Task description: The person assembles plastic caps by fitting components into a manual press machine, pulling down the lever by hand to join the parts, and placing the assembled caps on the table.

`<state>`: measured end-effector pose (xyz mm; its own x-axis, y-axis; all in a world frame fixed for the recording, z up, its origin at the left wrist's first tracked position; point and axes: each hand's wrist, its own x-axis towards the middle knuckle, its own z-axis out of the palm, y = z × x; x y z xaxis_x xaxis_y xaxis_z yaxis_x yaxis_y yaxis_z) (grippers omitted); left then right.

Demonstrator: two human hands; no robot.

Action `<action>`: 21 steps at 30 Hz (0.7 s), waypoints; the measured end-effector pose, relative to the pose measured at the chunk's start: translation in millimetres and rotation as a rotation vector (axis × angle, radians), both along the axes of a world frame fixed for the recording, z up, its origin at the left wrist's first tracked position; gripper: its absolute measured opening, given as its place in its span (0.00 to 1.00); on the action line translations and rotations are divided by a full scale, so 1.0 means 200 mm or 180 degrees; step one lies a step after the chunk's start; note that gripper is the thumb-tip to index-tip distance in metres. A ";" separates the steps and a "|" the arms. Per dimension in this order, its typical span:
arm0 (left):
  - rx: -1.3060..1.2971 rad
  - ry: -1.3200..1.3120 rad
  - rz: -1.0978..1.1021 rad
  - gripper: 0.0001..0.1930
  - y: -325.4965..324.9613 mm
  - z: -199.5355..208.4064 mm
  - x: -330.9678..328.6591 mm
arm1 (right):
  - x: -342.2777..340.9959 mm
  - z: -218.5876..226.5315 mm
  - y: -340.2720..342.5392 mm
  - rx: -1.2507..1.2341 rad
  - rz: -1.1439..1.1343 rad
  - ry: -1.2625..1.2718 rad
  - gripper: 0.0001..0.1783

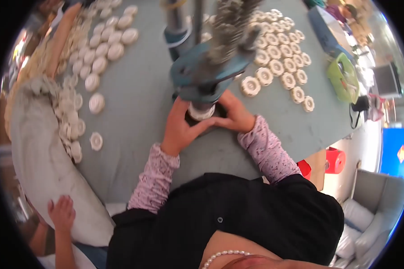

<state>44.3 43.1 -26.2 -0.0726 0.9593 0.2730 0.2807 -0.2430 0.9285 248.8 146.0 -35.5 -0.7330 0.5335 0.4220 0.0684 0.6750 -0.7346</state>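
Note:
A teal bench press (202, 74) stands in front of me, its metal ram pressed down on a white round plastic part (201, 112). My left hand (178, 127) curls around the part's left side, with its thumb along the near rim. From the right, my right hand (236, 114) closes round the same part, and the two thumbs meet in front of it. The press head hides most of my fingertips. A dark round base (192, 120) shows beneath the part. Patterned pink sleeves cover both my forearms.
Rows of white ribbed round parts (276, 67) lie at the far right, with white domed discs (100, 65) at the left. A green basket (343, 78) and blue box (330, 31) line the right edge. Another person's hand (62, 213) rests on a grey sack (54, 170) at the left.

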 end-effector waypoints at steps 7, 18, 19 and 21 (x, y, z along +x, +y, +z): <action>0.0357 0.0823 0.0848 0.38 -0.02 -0.12 0.06 | 0.08 0.00 0.02 -0.1087 -0.0811 0.0735 0.35; 0.0267 0.0828 0.0858 0.38 -0.02 -0.12 0.03 | 0.01 0.62 0.22 -0.0223 -0.1696 0.1444 0.21; 0.0303 0.0817 0.0779 0.38 0.01 -0.11 0.05 | -0.03 0.81 0.24 -0.0153 -0.1619 0.1646 0.21; 0.0296 0.0857 0.0836 0.39 0.01 -0.11 0.03 | 0.09 0.87 0.38 -0.0229 -0.1099 0.1525 0.20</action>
<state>51.3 44.1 -48.2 -0.2266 0.8878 0.4007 0.5752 -0.2101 0.7906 267.4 222.8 138.0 -0.2486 0.7467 0.6169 -0.0753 0.6201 -0.7809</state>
